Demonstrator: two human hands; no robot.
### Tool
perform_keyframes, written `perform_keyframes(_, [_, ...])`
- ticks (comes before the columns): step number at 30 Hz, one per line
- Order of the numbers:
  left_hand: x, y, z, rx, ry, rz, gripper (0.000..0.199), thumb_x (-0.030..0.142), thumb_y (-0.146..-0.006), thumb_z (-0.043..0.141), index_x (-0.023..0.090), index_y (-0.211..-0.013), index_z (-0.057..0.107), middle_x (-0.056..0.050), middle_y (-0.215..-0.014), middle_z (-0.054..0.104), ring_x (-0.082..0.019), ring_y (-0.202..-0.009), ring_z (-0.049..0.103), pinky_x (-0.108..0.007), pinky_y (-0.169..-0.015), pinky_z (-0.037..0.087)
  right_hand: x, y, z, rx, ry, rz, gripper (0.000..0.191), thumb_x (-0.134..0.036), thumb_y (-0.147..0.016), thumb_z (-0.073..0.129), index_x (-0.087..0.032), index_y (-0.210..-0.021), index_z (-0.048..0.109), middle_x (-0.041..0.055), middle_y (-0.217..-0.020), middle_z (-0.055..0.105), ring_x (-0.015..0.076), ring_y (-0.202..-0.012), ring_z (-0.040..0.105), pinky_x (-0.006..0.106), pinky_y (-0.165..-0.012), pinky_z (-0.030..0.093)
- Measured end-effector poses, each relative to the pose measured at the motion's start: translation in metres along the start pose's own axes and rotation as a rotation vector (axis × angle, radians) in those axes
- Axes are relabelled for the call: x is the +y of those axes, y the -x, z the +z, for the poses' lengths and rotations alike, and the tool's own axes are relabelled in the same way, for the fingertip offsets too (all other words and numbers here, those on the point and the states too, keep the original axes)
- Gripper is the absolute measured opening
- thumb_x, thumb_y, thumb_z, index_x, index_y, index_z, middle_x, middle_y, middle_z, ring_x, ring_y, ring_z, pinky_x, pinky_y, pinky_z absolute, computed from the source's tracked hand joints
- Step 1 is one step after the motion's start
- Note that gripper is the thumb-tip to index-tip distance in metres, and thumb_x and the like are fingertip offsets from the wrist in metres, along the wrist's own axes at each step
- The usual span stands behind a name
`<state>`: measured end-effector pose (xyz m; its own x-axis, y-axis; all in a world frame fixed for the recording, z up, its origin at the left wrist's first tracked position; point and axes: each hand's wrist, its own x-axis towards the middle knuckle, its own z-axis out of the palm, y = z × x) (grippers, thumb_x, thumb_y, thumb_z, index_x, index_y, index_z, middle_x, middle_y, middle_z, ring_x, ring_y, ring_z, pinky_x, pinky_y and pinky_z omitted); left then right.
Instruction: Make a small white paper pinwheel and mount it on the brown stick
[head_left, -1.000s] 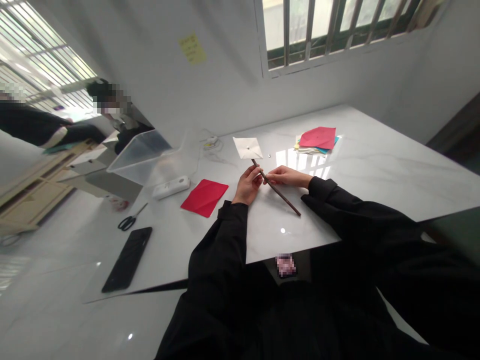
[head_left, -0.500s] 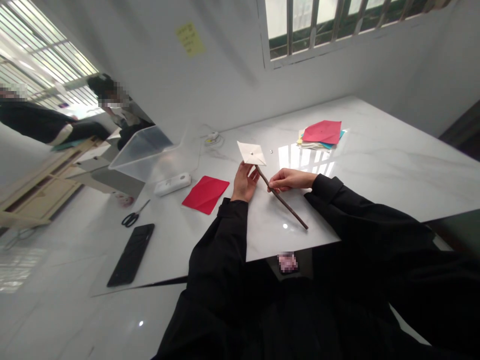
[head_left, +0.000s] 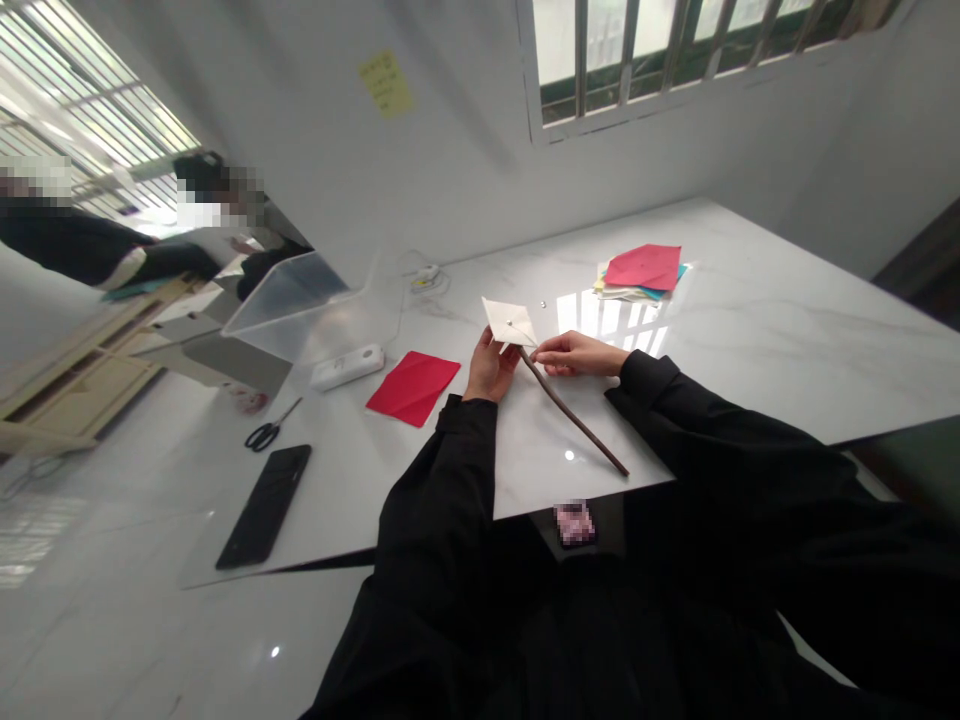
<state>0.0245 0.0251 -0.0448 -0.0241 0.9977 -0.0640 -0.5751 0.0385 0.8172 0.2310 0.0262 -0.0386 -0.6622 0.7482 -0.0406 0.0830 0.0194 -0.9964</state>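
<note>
A cream paper pinwheel with a small pale pin at its centre is fixed to the top of a brown stick. My left hand holds it from behind, fingers closed around the stick's upper end, partly hidden by the paper. With fingers pinched, my right hand is at the lower right corner of the paper, beside the stick's top. The stick slants down to the right, its lower end close to the table's front edge.
Left of my hands are a red paper square, a white power strip, scissors and a black phone. A clear plastic bin stands behind them. Stacked coloured paper lies at the back right. Two people are in the far left background.
My right hand has left the middle of the stick and moved up to the paper's corner. The pinwheel has shifted slightly right and toward me, and its paper has turned a little.
</note>
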Motion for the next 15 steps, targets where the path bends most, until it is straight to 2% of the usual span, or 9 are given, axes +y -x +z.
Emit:
perform_keyframes(3, [0.0, 0.0, -0.001, -0.004, 0.008, -0.02, 0.034, 0.027, -0.075, 0.091, 0.023, -0.103, 0.072, 0.0, -0.099, 0.076, -0.012, -0.086, 0.069, -0.022, -0.075, 0.052, 0.006, -0.008, -0.004, 0.236, -0.2, 0.027, 0.045, -0.057, -0.089, 0.078, -0.014, -0.101, 0.073, -0.0012, -0.069, 0.058, 0.0074, -0.052, 0.042, 0.022, -0.047, 0.029])
perform_keyframes(6, [0.002, 0.0, -0.002, 0.026, 0.016, -0.031, 0.032, 0.028, -0.077, 0.089, 0.023, -0.104, 0.071, 0.001, -0.097, 0.076, -0.012, -0.085, 0.07, -0.022, -0.075, 0.052, 0.009, -0.016, -0.007, 0.434, -0.301, 0.065, 0.041, -0.055, -0.091, 0.077, -0.015, -0.093, 0.068, -0.0011, -0.065, 0.054, 0.0073, -0.049, 0.038, 0.023, -0.044, 0.026])
perform_keyframes(10, [0.002, 0.0, -0.004, 0.013, 0.043, -0.031, 0.03, 0.027, -0.08, 0.088, 0.022, -0.105, 0.072, 0.0, -0.096, 0.076, -0.012, -0.083, 0.069, -0.022, -0.075, 0.053, 0.01, -0.03, -0.006, 0.56, -0.304, 0.042, 0.037, -0.051, -0.094, 0.075, -0.016, -0.088, 0.065, -0.0012, -0.064, 0.053, 0.007, -0.048, 0.039, 0.022, -0.044, 0.027])
perform_keyframes(15, [0.001, 0.0, -0.008, -0.042, 0.034, -0.061, 0.043, 0.029, -0.08, 0.088, 0.023, -0.119, 0.072, -0.002, -0.102, 0.077, -0.015, -0.091, 0.072, -0.026, -0.083, 0.056, 0.017, -0.042, 0.001, 0.66, -0.174, -0.049, 0.039, -0.056, -0.09, 0.072, -0.018, -0.085, 0.063, -0.0018, -0.063, 0.054, 0.0082, -0.049, 0.041, 0.023, -0.046, 0.032])
